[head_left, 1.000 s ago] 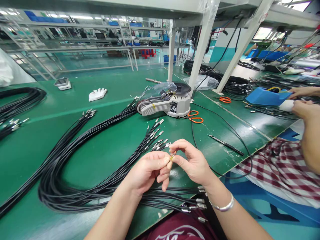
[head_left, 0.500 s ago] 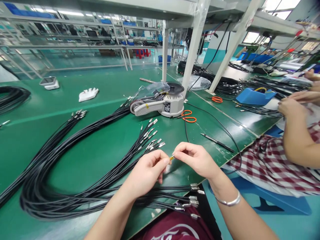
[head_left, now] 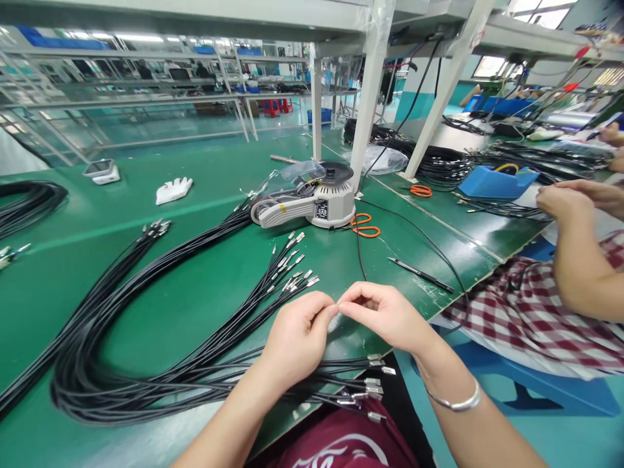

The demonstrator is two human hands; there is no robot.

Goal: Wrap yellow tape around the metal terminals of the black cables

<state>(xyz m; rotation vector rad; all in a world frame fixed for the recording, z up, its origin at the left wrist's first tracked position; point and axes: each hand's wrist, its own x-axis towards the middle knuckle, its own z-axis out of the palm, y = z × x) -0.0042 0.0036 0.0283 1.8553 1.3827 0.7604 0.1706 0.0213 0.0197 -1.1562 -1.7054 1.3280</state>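
My left hand (head_left: 298,335) is closed in a pinch on a cable connector, which the fingers now hide. Against its fingertips, my right hand (head_left: 386,314) pinches with thumb and forefinger; what lies between them is too small to make out. Black cables (head_left: 160,385) with metal connectors (head_left: 374,390) run under my left forearm, their ends near the table's front edge. More connector ends (head_left: 294,281) fan out just beyond my hands, from the same looped bundle.
A round tape dispenser (head_left: 331,198) stands behind the cables, with orange-handled scissors (head_left: 365,225) beside it. A pen-like black cutter (head_left: 422,274) lies to the right. A white glove (head_left: 174,190) rests further back. At right, a co-worker's hands (head_left: 568,198) work near a blue tape holder (head_left: 497,182).
My fingertips have come together, covering the yellow-wrapped connector that showed between them. The view has shifted slightly; the cables lie much as before.
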